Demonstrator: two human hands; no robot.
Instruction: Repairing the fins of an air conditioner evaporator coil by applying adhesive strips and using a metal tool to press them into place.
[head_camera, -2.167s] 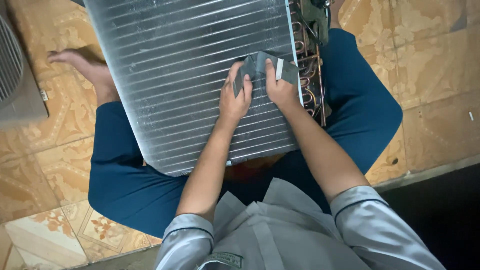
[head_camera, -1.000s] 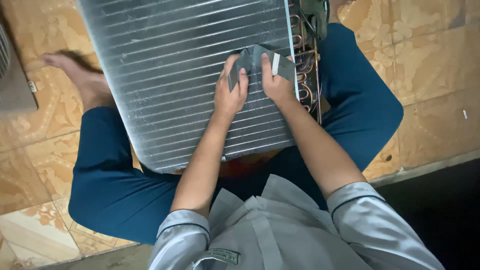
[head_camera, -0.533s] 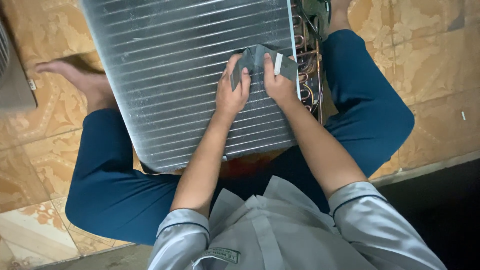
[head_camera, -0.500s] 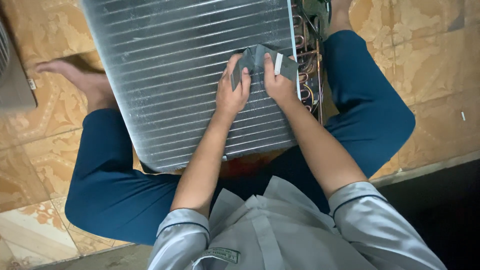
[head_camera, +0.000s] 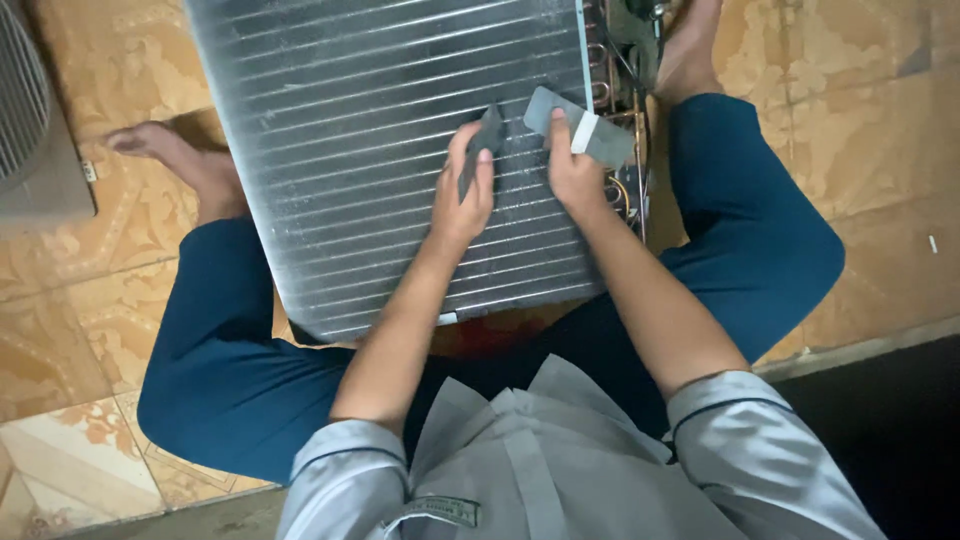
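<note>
A silvery finned coil panel (head_camera: 380, 150), its face ribbed with fine horizontal lines, lay tilted across the seated person's lap between two blue-trousered legs. The left hand (head_camera: 462, 195) was closed on a dark grey pad (head_camera: 482, 145) pressed against the fins. The right hand (head_camera: 572, 170) pinched a grey flat piece (head_camera: 585, 128) with a white band, just beside the copper tubes (head_camera: 615, 100) at the panel's right edge. Two bare feet rested on the patterned tile floor (head_camera: 80, 300). One grey fan grille (head_camera: 30, 120) stood at the left.

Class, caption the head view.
Left hand and right hand press grey flat pads against silver finned metal coil.
</note>
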